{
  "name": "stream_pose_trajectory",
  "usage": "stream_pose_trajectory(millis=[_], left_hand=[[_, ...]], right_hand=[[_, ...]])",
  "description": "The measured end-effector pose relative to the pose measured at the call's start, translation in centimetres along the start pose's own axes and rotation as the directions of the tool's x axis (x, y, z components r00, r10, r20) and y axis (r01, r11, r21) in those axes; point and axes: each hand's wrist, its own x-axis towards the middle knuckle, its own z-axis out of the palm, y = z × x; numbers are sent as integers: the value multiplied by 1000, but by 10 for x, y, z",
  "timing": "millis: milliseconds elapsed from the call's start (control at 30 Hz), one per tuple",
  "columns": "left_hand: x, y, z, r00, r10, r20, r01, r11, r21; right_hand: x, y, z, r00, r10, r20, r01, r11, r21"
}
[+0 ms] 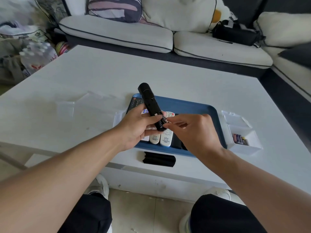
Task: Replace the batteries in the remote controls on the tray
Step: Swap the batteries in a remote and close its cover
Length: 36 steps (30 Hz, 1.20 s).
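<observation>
Left hand (134, 126) grasps the black remote (150, 105) above the tray (202, 106), long axis running near-to-far; right hand (193, 128) pinches a battery (164, 118) at its near end.

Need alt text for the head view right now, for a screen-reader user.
Above a blue tray of remotes, the left hand grips a black remote while the right hand pinches a battery at its open compartment. Its black cover lies on the white table.
</observation>
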Motion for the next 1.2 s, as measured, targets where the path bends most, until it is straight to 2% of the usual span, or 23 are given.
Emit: stream_pose_trajectory(millis=[167, 233, 333, 467, 533, 700, 767, 867, 967, 1033, 1200], left_hand=[[-1, 1, -2, 1000, 17, 13, -18, 996, 83], [-2, 3, -2, 999, 1, 42, -7, 992, 126], [-3, 3, -2, 993, -30, 117, 10, 986, 165], [-5, -1, 3, 986, -57, 160, 19, 973, 231], [-5, -4, 3, 990, -55, 130, 24, 973, 230], [-1, -5, -5, 998, -26, -62, 35, 988, 148], [2, -4, -10, 989, -9, -145, 26, 993, 115], [2, -4, -14, 982, -17, -188, 33, 996, 83], [0, -4, -15, 985, -30, -171, 40, 998, 57], [-1, -3, -15, 990, -32, -136, 37, 999, 33], [2, -1, -15, 992, -34, -124, 31, 999, -25]], right_hand=[[-3, -2, 0, 997, -5, 79, 6, 1000, -8], [-2, -4, -3, 983, 114, 143, -126, 989, 76], [0, -3, -8, 920, 270, 285, -330, 925, 189], [1, -2, -9, 848, 319, 424, -486, 787, 380], [1, -1, -7, 843, 325, 428, -488, 797, 355], [3, -1, -2, 882, 330, 338, -385, 916, 111], [0, 0, -2, 866, 257, 429, -229, 966, -119], [-14, -4, 9, 725, 231, 649, 107, 893, -437], [-25, -5, 26, 729, 211, 651, 293, 764, -575], [-29, -4, 35, 745, 206, 634, 312, 732, -605], [-32, -1, 37, 752, 253, 609, 238, 757, -609]])
